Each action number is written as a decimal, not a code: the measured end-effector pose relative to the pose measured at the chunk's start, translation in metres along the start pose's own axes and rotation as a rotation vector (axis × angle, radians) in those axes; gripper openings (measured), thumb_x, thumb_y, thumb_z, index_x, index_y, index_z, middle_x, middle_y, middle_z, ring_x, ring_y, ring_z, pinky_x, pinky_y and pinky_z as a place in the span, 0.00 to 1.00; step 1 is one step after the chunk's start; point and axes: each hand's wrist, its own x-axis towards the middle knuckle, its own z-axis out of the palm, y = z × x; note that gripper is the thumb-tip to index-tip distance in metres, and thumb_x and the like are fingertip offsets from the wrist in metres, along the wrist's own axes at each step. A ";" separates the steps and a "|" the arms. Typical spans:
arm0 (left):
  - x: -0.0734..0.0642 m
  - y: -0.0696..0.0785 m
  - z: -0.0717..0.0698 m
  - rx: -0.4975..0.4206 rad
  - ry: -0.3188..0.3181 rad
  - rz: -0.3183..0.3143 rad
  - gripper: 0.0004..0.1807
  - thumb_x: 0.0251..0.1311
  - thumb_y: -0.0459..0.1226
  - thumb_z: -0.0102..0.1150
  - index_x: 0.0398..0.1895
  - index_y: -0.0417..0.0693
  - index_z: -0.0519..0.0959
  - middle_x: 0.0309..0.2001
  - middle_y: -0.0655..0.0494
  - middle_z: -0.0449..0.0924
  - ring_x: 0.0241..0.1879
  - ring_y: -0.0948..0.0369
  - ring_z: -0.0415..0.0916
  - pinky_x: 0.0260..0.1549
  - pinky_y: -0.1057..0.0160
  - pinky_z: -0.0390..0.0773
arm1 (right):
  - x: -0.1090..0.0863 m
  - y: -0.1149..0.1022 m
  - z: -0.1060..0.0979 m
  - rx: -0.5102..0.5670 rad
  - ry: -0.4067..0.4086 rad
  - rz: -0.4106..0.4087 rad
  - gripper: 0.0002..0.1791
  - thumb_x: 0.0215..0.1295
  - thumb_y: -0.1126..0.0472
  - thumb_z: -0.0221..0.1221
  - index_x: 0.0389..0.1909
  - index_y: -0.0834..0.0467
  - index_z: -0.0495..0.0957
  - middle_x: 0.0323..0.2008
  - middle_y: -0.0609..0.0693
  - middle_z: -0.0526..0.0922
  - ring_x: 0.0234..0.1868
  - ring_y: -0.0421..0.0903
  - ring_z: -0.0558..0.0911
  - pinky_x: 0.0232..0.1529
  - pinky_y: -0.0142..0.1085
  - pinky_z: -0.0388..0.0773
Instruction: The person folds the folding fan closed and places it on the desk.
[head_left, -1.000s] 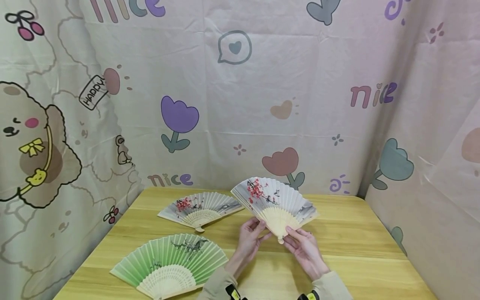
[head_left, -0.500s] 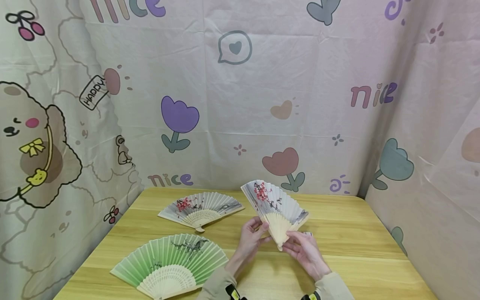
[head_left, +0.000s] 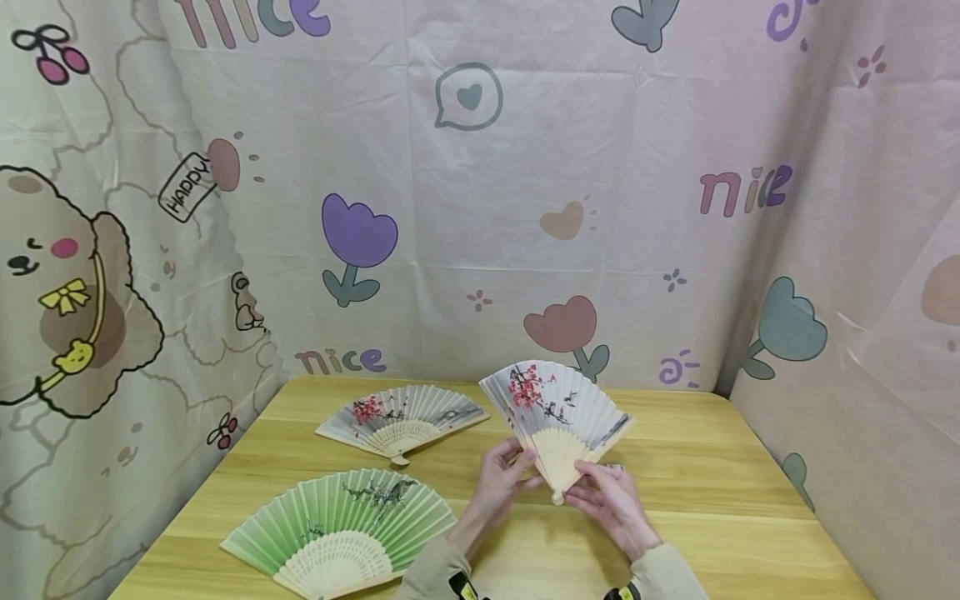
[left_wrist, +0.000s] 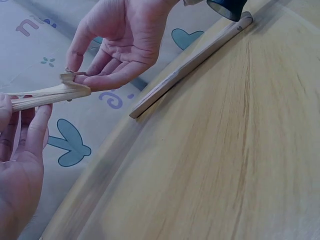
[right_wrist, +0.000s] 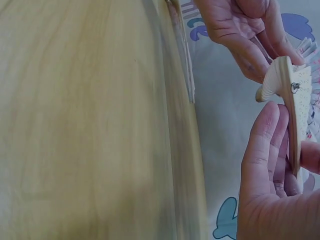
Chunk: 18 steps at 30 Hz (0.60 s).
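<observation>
Narrower than a second ago, the white fan (head_left: 555,414) is partly folded, held above the table (head_left: 712,467) at its ribs by both hands: left hand (head_left: 501,477) and right hand (head_left: 611,498) each keep a pinching grip. Only the left wrist view shows a closed fan (left_wrist: 192,62) lying near the table's edge. A green fan (head_left: 341,527) and a grey fan (head_left: 401,417) lie spread at left.

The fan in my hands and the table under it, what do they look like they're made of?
The held fan: pale slatted ribs, likely bamboo or light wood, with an unvarnished matte look and pierced holes near the pivot; its pleated leaf looks like thin fabric or paper printed with red blossoms. The left hand and right hand pinch the ribs. The table: light wood grain, smooth satin surface, possibly laminate.
</observation>
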 end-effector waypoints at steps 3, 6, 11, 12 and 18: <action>0.000 0.000 0.000 0.009 0.002 -0.005 0.17 0.69 0.30 0.57 0.59 0.31 0.75 0.45 0.61 0.85 0.45 0.62 0.86 0.50 0.57 0.90 | 0.000 -0.001 0.000 -0.005 -0.003 -0.013 0.10 0.71 0.62 0.59 0.30 0.51 0.84 0.25 0.45 0.87 0.28 0.39 0.87 0.42 0.33 0.92; 0.001 0.000 0.000 0.020 0.012 -0.012 0.18 0.69 0.29 0.56 0.59 0.29 0.74 0.45 0.61 0.85 0.44 0.62 0.86 0.49 0.58 0.90 | -0.001 0.000 0.001 -0.016 -0.018 -0.033 0.09 0.70 0.62 0.60 0.29 0.52 0.84 0.26 0.46 0.88 0.29 0.40 0.87 0.42 0.33 0.92; 0.000 0.000 -0.002 0.056 0.002 -0.005 0.23 0.70 0.31 0.56 0.61 0.22 0.69 0.46 0.61 0.83 0.44 0.63 0.85 0.48 0.60 0.90 | -0.001 0.001 0.003 -0.041 -0.028 -0.059 0.09 0.70 0.64 0.60 0.28 0.53 0.83 0.25 0.46 0.88 0.28 0.40 0.87 0.41 0.34 0.92; 0.000 0.000 -0.003 0.064 -0.004 0.001 0.25 0.70 0.32 0.56 0.62 0.20 0.67 0.46 0.61 0.83 0.44 0.63 0.85 0.48 0.60 0.90 | -0.001 0.001 0.003 -0.044 -0.026 -0.063 0.09 0.70 0.64 0.60 0.28 0.54 0.83 0.25 0.46 0.88 0.28 0.40 0.87 0.41 0.34 0.92; 0.000 -0.003 -0.005 0.087 -0.037 0.035 0.26 0.72 0.33 0.55 0.63 0.19 0.64 0.48 0.61 0.81 0.45 0.64 0.85 0.49 0.61 0.89 | 0.001 0.001 0.006 -0.069 0.038 -0.078 0.09 0.69 0.62 0.62 0.27 0.55 0.82 0.23 0.46 0.87 0.26 0.40 0.87 0.38 0.33 0.92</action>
